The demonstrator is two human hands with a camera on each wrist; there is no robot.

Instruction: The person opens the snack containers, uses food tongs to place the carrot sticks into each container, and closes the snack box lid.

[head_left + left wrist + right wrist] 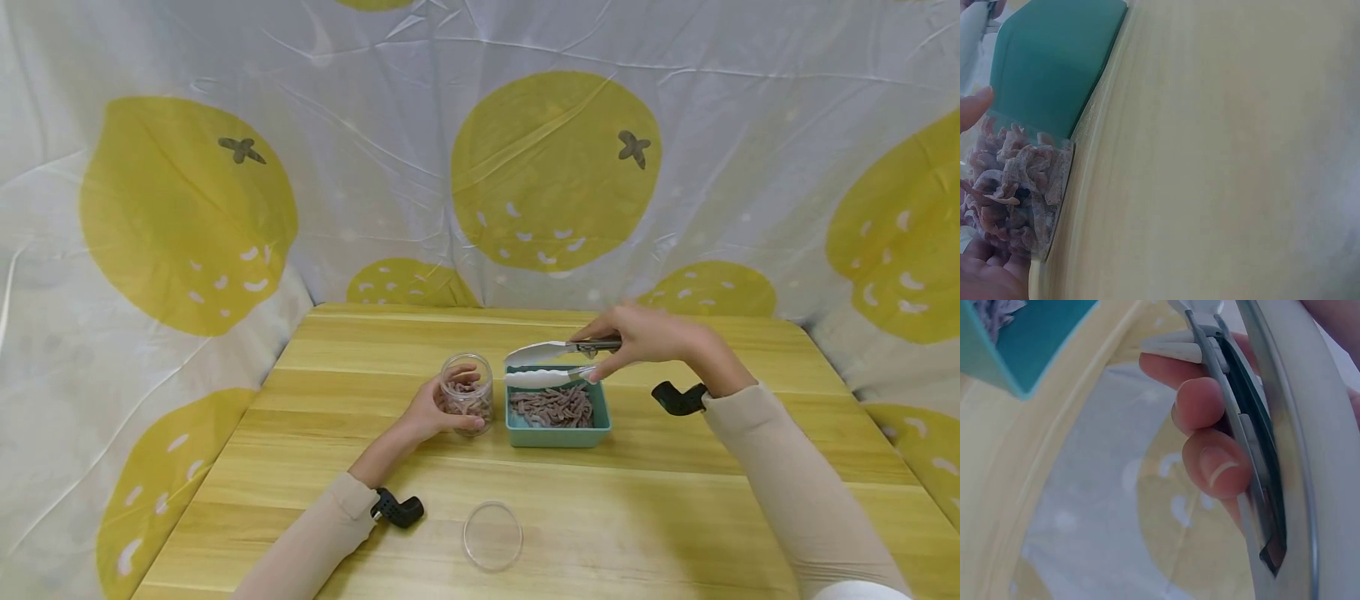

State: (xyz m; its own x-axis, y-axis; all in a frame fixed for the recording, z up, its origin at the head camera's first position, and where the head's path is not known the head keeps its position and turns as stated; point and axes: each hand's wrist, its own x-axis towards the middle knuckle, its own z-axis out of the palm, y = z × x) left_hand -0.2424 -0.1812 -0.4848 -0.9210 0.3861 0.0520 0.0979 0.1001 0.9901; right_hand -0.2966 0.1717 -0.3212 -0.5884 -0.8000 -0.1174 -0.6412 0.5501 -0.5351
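Observation:
My left hand (427, 414) grips a clear round jar (486, 398) standing upright on the table without a lid. Brownish-pink, powdery strips (1016, 181) partly fill it. Just right of the jar sits a teal rectangular box (558, 438), holding a heap of the same kind of strips (553, 406). My right hand (648, 335) holds tongs (542, 379) with white scalloped tips and metal arms. The tips are spread apart above the back left of the box, pointing toward the jar, with nothing visible between them. Fingers wrap the tongs' metal handle (1244, 425) in the right wrist view.
A clear round lid (492, 536) lies flat near the front of the wooden table (660, 508). A white sheet (390, 167) with yellow fruit prints hangs behind the table and along its sides. Black wrist cameras sit on both sleeves.

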